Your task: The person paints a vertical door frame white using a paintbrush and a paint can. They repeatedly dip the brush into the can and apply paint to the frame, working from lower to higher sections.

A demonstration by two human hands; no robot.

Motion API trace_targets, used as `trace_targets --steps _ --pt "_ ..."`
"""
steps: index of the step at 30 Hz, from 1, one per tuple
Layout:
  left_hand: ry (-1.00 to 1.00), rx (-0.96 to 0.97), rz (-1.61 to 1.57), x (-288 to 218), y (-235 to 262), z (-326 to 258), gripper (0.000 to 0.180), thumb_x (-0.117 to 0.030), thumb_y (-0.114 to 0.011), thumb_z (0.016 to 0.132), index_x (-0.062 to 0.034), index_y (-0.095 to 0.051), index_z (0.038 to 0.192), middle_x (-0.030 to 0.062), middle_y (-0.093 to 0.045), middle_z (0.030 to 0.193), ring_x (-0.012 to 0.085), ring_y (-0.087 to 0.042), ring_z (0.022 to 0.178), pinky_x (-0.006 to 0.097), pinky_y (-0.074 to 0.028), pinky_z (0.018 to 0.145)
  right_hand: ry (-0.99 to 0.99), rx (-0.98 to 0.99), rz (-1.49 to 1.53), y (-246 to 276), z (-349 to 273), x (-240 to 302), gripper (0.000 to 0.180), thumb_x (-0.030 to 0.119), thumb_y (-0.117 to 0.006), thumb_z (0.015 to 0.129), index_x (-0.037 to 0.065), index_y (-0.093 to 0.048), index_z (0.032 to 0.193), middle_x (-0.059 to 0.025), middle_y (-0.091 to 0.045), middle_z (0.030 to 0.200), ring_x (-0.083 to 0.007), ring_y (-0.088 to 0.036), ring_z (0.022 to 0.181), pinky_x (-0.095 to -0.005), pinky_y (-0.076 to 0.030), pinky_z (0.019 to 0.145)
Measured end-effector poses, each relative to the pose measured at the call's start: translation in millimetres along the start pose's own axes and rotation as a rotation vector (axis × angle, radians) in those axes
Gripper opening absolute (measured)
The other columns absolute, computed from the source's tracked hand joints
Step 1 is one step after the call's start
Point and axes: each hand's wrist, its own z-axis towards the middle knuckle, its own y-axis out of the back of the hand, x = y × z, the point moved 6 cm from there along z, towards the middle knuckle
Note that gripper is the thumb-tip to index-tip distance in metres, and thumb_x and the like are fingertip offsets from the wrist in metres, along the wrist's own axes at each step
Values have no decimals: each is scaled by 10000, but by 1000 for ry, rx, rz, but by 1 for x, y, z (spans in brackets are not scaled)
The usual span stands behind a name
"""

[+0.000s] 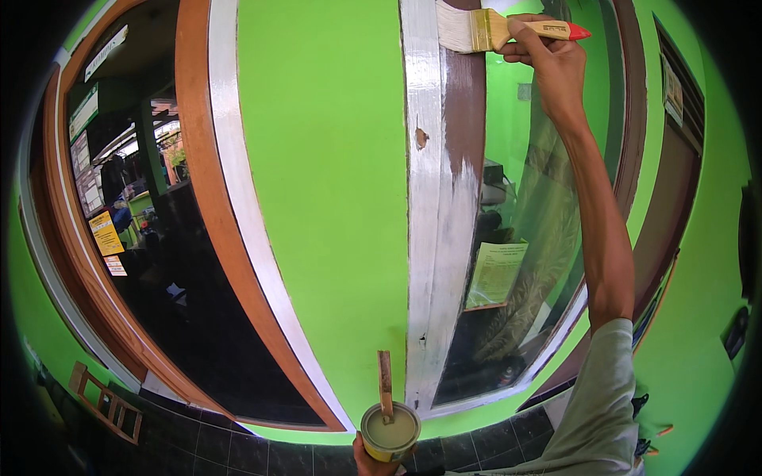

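Right hand, upper right of frame: fingers closed in a pinch round the neck of the brush, thumb on the near side, handle pointing right with its red tip free. Brush is at top centre-right, held roughly level; bristles are white and look pressed to the window frame. Metal band on the brush is smeared. Window frame is mostly white, glossy toward the top; a brown strip runs down its right edge in the upper part, ending in a ragged border. Small brown chip in the white, upper centre. Left hand, bottom centre: curled round the can, most fingers hidden under or behind it, so exact grip can't be told. Can holds pale paint; a flat stick stands in it, sticking up past the rim. Green wall fills the middle. Glass right of the window frame, with a pale paper on it, centre-right. Orange-brown trim and dark glass at left. Dark tiles along the bottom.
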Motion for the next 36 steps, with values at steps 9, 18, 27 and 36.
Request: trace_targets --steps 9,18,27,36 --pt "-4 19 86 -8 8 6 749 -655 -568 903 -211 -487 1500 116 -507 1506 396 -533 1330 715 -421 1028 120 -69 -125 -9 -22 29 290 188 -747 956 -56 -709 1108 -100 -748 893 -154 -729 787 -295 -603 744" --pt "19 66 44 -4 -4 2 717 -634 -589 919 -196 -499 1478 119 -536 1463 384 -555 1294 683 -459 990 96 -36 7 -7 -40 10 272 167 -729 975 -64 -703 1116 -133 -744 933 -178 -733 832 -313 -621 788" --pt "-19 21 73 -8 -23 -8 727 -640 -585 926 -181 -488 1480 115 -524 1474 370 -535 1319 664 -443 1023 123 -35 20 -9 -6 12 172 149 -693 994 -7 -698 1066 -78 -735 864 -135 -706 738 -285 -602 676" --pt "-6 86 170 -10 -18 -4 782 -710 -520 944 -214 -433 1541 111 -464 1555 389 -478 1399 717 -387 1075 144 -41 -38 -17 -49 28 129 110 -694 980 -18 -685 996 -63 -714 842 -128 -687 737 -286 -582 674"
